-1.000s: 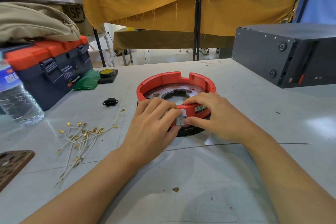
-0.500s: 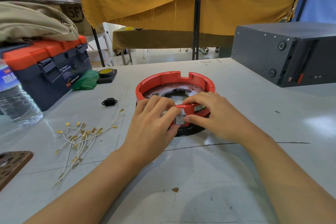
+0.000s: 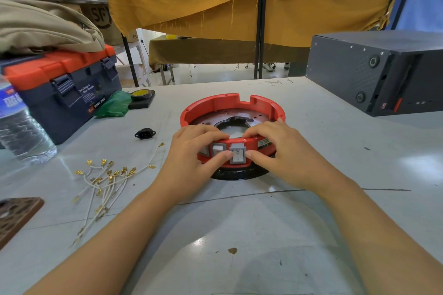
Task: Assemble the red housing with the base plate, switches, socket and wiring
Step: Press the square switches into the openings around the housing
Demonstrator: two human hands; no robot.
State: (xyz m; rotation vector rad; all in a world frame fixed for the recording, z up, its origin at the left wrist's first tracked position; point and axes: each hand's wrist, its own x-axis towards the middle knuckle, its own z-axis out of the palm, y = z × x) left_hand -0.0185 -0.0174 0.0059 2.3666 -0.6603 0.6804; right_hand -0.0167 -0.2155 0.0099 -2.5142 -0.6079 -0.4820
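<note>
Red housing (image 3: 231, 105) sits right between your hands on the bench (image 3: 299, 235), its near wall turned toward you so the switch openings face your thumbs. Your left hand (image 3: 195, 151) curls over the rim, thumb pushing on the left edge of the grey rocker switch (image 3: 237, 156); your right hand (image 3: 282, 151) mirrors it, fingers hooked over the rim, thumb on the switch's right edge. Both grip the housing wall, likely bracing it while you squeeze that switch square into its slot. Beside your left thumb a second switch (image 3: 218, 150) looks seated already. Inside the ring lies the metal base plate (image 3: 208, 120).

Out past your left hand waits the black socket (image 3: 144, 133), and nearer, the white wires (image 3: 105, 183) with brass terminals, neither fitted yet.

Readable marks: "O" and "I" on the rocker, "WING BOX" on the toolbox (image 3: 64, 88), "SF" on a carton (image 3: 100, 15) behind. The housing's sticker by your right fingers is too small to read.
</note>
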